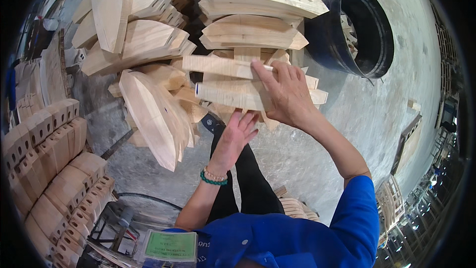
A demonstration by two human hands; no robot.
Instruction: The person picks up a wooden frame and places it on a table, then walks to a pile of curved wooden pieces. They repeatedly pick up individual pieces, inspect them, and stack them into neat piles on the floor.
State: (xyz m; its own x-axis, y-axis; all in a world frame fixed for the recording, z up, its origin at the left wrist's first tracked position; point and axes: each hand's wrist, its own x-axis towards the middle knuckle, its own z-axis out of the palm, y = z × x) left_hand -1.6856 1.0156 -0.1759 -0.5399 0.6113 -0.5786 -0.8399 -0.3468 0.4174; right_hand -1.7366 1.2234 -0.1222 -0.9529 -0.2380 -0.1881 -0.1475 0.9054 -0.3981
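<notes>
My right hand [287, 92] is closed on a pale, flat wooden piece [215, 65], with the thumb lying along its top. A second wooden piece [230, 94] lies just below it, partly under the same palm; whether the hand grips this one too, I cannot tell. My left hand [234, 141] is open, palm up and fingers apart. Its fingertips come up to the lower edge of the second piece, and contact is unclear. Beneath both hands, more shaped wooden pieces are stacked, mostly hidden.
Curved wooden pieces [253, 32] are piled ahead, with another stack [134, 44] at the left and leaning pieces [148, 116] nearer. A black bin [322, 44] holding wood scraps stands at the right. Drilled wooden blocks [54, 168] line the left side. Concrete floor [297, 168] surrounds my legs.
</notes>
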